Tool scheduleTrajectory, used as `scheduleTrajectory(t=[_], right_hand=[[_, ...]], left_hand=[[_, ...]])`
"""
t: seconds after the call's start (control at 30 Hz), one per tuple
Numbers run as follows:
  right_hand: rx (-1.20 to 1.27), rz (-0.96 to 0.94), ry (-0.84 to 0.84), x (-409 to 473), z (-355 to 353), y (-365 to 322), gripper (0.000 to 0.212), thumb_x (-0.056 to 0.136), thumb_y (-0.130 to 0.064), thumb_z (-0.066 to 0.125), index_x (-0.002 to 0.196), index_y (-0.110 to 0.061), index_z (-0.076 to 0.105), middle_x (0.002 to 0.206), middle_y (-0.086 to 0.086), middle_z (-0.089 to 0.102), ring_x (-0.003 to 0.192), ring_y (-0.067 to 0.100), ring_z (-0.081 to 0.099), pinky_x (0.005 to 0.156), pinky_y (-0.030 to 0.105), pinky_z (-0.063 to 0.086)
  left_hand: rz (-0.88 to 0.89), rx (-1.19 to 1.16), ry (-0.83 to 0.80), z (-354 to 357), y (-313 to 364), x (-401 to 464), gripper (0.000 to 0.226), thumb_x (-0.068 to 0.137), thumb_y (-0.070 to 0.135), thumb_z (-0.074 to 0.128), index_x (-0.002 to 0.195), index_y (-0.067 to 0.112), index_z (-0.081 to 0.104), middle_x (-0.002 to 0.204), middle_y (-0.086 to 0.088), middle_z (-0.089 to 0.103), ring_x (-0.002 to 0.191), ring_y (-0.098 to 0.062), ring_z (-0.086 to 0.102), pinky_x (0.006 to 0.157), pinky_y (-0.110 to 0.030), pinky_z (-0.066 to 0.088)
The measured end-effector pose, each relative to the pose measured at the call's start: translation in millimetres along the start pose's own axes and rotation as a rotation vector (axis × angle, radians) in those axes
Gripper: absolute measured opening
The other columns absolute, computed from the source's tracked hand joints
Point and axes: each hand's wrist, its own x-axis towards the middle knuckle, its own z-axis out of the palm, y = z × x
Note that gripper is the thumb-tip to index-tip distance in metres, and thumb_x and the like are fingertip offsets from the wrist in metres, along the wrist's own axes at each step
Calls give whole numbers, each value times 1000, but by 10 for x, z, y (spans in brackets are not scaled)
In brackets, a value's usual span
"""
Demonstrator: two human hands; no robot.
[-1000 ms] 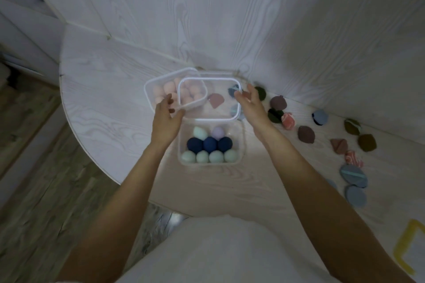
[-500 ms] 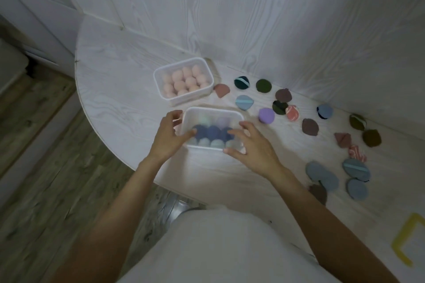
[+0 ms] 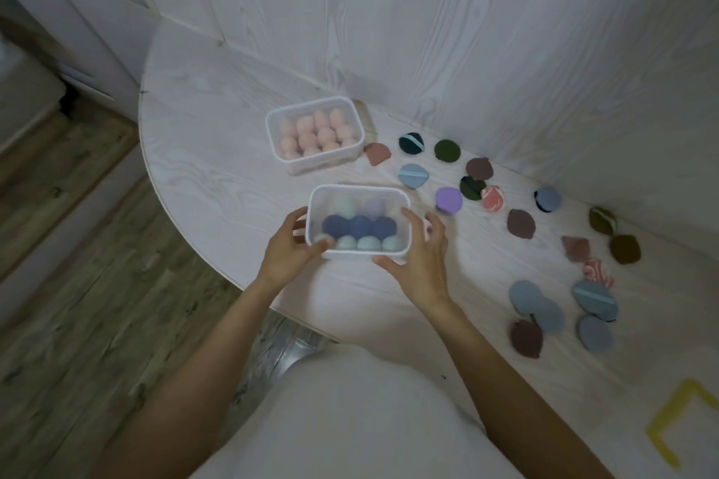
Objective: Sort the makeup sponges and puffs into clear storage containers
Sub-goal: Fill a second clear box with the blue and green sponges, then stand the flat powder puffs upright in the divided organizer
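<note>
At the bottom of the frame a light garment is seen, and from it both forearms are stretched up to the middle of the picture. There a clear container with blue, mint and lilac sponges is held on the white table. It is gripped at its left wall by the left hand, whose fingers are curled round the rim, and at its right wall by the right hand, with fingers bent along the side and the thumb under the near corner.

A second ago an empty container was held higher, above the pink one; now no such container is seen apart, so it was probably placed over the filled one as a cover, and this group is judged finished.

Further up, left of centre, the container with pink sponges is seen, standing apart. To the right the loose puffs are scattered, near a purple sponge; these are not yet sorted.
</note>
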Motion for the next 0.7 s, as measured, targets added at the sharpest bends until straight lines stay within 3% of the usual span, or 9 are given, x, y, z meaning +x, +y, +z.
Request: scheduleTrajectory(t=[0.1,0.23,0.4,0.57,0.7], right_hand=[[511,277,-124,-40,-49,-3,78,77,-18,74,139,-28,27,137,3,43,118,21,48,94,37,48],[665,341,-215,72,-182,-101,61,89,-18,61,139,-34,29,138,6,41,116,25,51,87,37,51],[677,217,-218,563,-334,-483,49,89,-15,59,125,-40,39,125,5,48,113,23,54,90,36,49],[565,72,-231,1160,-293,-984,59,90,-11,57,141,-26,31,131,-1,46,118,20,49,100,36,44],[556,101,-294,1425,-156,-1089,60,90,-10,56,142,-26,31,140,7,42,124,22,44,104,37,40]], left_hand=[[-84,-83,16,91,7,-86,49,72,31,78,111,21,49,110,4,60,89,-11,62,66,-20,46],[-14,-144,112,43,240,-82,39,78,30,73,107,18,50,100,14,57,86,1,56,63,-12,46],[112,-271,260,-248,610,236,32,83,25,68,108,16,51,102,15,57,91,0,57,64,-5,46],[81,-379,353,-459,668,721,30,84,26,67,108,15,51,111,0,58,104,-21,59,83,-31,50],[-54,-343,341,-543,640,929,36,87,26,62,117,13,48,112,-1,55,106,-22,57,87,-32,47]])
